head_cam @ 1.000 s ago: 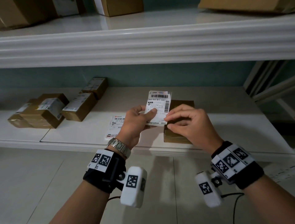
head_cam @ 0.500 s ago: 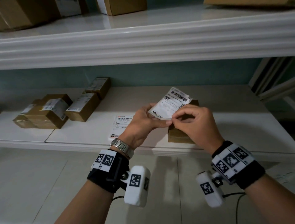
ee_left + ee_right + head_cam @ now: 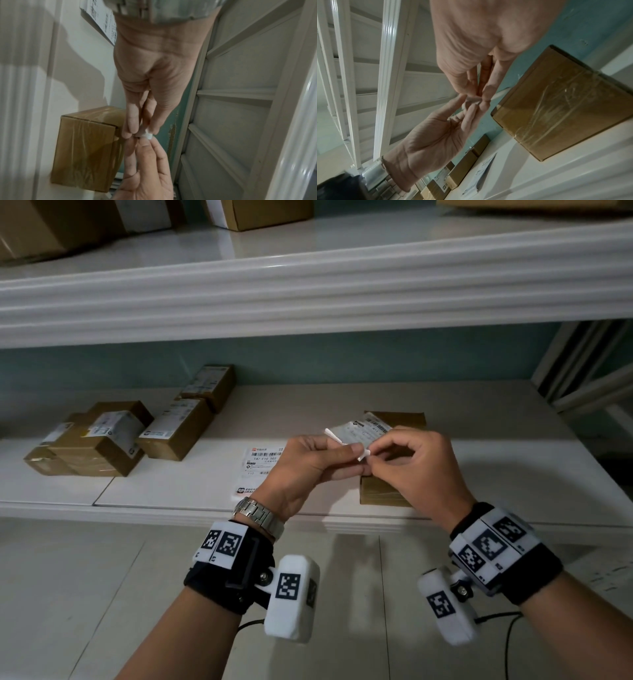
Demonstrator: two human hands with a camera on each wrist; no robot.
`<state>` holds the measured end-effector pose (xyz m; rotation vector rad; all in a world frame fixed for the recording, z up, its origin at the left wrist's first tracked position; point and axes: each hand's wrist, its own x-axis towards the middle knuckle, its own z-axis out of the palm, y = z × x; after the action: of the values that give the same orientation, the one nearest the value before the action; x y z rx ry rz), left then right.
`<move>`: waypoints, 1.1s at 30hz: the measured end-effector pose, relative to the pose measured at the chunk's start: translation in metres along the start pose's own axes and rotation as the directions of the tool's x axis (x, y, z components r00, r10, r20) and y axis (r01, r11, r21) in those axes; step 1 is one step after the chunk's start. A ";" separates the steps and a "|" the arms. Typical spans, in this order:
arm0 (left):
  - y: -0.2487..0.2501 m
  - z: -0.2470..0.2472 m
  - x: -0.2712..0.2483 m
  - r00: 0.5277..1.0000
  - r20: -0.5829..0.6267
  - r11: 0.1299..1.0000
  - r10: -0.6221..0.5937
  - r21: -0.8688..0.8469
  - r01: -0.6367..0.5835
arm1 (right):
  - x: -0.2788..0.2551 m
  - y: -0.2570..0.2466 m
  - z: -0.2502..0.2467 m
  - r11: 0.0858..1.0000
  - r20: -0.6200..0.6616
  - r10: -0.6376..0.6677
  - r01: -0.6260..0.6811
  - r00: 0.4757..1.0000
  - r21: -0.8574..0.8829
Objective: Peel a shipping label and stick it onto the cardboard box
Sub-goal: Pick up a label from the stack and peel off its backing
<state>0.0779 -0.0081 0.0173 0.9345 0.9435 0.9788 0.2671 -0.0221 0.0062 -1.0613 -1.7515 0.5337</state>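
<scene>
A white shipping label [image 3: 363, 433] is held in the air above the shelf, tilted nearly flat, its near corner curled [image 3: 147, 135]. My left hand [image 3: 346, 455] pinches its near edge between thumb and fingers. My right hand [image 3: 376, 451] pinches the same corner [image 3: 472, 100] from the right, fingertips meeting the left hand's. Directly behind and below the hands sits a plain taped cardboard box [image 3: 394, 419] [image 3: 85, 146] [image 3: 561, 102], bare of any label, partly hidden by the hands in the head view.
More labels [image 3: 262, 463] lie on the white shelf [image 3: 171, 491] left of the hands. Several labelled boxes [image 3: 102, 436] stand at the shelf's left. An upper shelf [image 3: 308, 285] overhangs. A white panelled frame [image 3: 589, 378] stands at right.
The label has tipped from upright, facing me, to nearly flat over the box. Both hands have closed in on its near corner, which now curls up.
</scene>
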 end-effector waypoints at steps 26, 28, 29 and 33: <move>0.015 -0.019 -0.004 0.952 -0.263 0.984 0.158 0.122 -0.130 | 0.008 -0.008 -0.012 0.848 -0.088 0.457 -0.403 0.885 0.344; 0.016 -0.026 -0.004 0.929 -0.333 0.986 0.159 0.092 -0.136 | 0.008 -0.007 -0.014 0.839 -0.118 0.476 -0.410 0.872 0.358; 0.017 -0.030 -0.004 0.913 -0.375 0.987 0.161 0.070 -0.146 | 0.008 -0.007 -0.014 0.836 -0.134 0.482 -0.409 0.866 0.365; 0.018 -0.046 -0.004 0.836 -0.531 0.988 0.137 0.016 -0.152 | 0.010 -0.005 -0.019 0.822 -0.197 0.504 -0.398 0.841 0.407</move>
<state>0.0298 0.0020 0.0213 0.7253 1.3321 1.4199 0.2803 -0.0183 0.0230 -1.2311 -1.0751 0.9001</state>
